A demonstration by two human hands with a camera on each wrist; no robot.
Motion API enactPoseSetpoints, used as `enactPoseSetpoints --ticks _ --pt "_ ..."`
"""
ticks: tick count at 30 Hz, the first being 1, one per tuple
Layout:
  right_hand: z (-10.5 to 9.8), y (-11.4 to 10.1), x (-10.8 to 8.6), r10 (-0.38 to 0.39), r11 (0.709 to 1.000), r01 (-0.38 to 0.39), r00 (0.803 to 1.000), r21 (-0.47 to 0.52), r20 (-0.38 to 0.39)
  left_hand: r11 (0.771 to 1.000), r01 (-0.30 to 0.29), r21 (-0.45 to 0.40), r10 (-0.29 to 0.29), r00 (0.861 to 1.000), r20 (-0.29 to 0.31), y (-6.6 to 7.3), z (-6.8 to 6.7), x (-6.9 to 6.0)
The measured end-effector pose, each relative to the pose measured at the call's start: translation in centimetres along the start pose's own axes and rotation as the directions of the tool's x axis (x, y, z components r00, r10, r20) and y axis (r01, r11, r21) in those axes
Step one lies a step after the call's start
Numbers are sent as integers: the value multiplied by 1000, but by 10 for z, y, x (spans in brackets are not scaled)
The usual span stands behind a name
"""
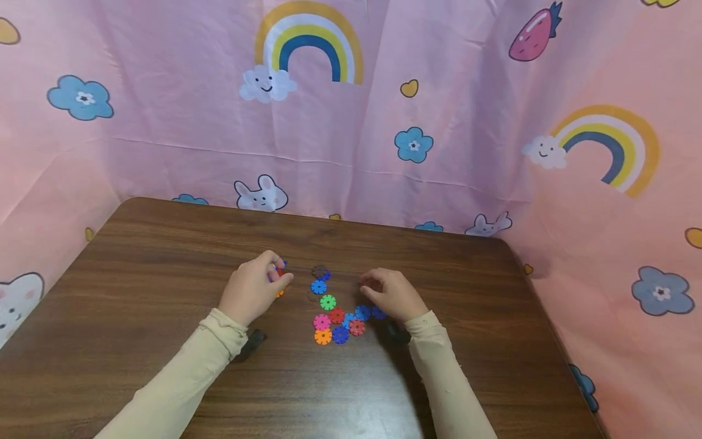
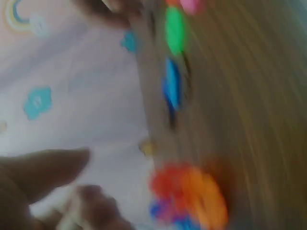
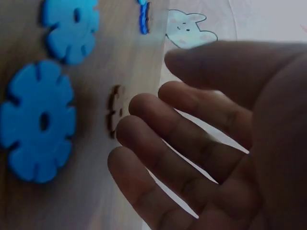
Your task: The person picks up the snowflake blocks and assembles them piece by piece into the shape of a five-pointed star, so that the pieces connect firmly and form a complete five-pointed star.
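Note:
Notched plastic discs lie on the brown table, among them a green disc (image 1: 328,302), a pink disc (image 1: 322,322) and an orange disc (image 1: 323,336). My left hand (image 1: 253,288) is over a small cluster of red, orange and blue discs (image 2: 189,194), partly hidden by it in the head view. Thumb and fingers stand apart from that cluster in the blurred left wrist view. To the right of the loose discs, my right hand (image 1: 392,294) hovers with loosely bent fingers and holds nothing. Beside its fingertips are a brown disc (image 3: 115,111) and a large blue disc (image 3: 41,120).
The wooden table (image 1: 137,292) reaches back to a pink curtain (image 1: 329,140) printed with rainbows, flowers and rabbits. A dark object (image 1: 253,343) shows under the left wrist and another (image 1: 396,333) under the right.

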State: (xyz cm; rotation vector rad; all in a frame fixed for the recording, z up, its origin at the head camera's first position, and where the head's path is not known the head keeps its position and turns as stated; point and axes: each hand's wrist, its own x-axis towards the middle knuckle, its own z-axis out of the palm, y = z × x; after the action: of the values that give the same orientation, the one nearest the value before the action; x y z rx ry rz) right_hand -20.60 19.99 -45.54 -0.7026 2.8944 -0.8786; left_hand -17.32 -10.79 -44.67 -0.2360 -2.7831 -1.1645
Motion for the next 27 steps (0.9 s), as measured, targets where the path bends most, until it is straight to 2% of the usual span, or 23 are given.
enactPoseSetpoints --ticks 2,4,7,10,13,16,21,27 --pt "1 5 0 4 1000 -5 1000 27 24 998 -64 -7 64 998 -11 10 11 0" --pt "2 11 -1 6 998 -9 999 57 53 995 -97 -13 97 995 25 15 24 1" --pt "1 21 -3 7 995 -17 995 98 101 997 -76 -5 76 993 94 16 41 1" --pt "-2 29 -5 -7 991 -12 990 134 143 1000 -18 -6 19 993 119 15 51 4" --pt "-4 33 -6 -27 987 -2 985 162 173 999 44 -24 -41 991 131 15 55 8" --pt "-7 33 -7 -37 982 -2 978 187 207 997 74 -3 -73 989 131 14 56 12" --pt "-8 32 -8 -47 973 -17 962 231 268 996 74 51 -80 990 113 11 56 15" --pt "-6 36 -7 -41 981 -15 960 194 278 996 87 14 -88 987 131 12 56 16"
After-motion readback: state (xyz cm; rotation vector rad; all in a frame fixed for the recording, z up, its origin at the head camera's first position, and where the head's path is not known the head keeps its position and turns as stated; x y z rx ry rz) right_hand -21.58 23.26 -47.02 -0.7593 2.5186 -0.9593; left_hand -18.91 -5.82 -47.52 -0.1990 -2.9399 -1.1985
